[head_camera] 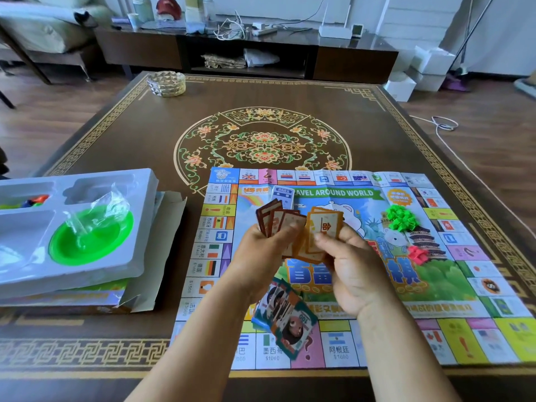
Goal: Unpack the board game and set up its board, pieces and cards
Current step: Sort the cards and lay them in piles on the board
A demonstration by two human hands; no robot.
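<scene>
- Board [356, 195] lies flat and unfolded on the table [261, 105], near the person's edge and off to the right; its long side runs left-right.
- Left hand [261, 253] is curled round a fan of brown-backed cards [275, 219], thumb on top, held up over the board's centre-left.
- Right hand [348, 268] pinches a stack of orange cards [322, 230], thumb on the face, fingers behind. Both hands clamped, neither free.
- The two bunches sit side by side, nearly touching, long axes pointing up and away from the person. Looks like sorting cards into two decks – my guess.
- A blue card deck [283, 195] already lies on the board just beyond the hands, under the title banner. Likely spot for more decks; the board's middle has free room around it.
- Paper money [285, 317] lies spread on the board's near edge, right under the wrists, closer to the left arm. Could get brushed if the hands drop straight down.
- Green houses [401, 217] and the pink pieces [417, 253] are piled right of the hands, nearer the right hand, clear of it.
- White tray [78, 227] with a green bowl [92, 236] & crumpled plastic bag [98, 210] sits on the box [139, 297] at left, apart from the board. A few coloured tokens [34, 200] are left in it, so unpacking isn't done.
- Far half of the table holds only a gold dish [166, 83].
</scene>
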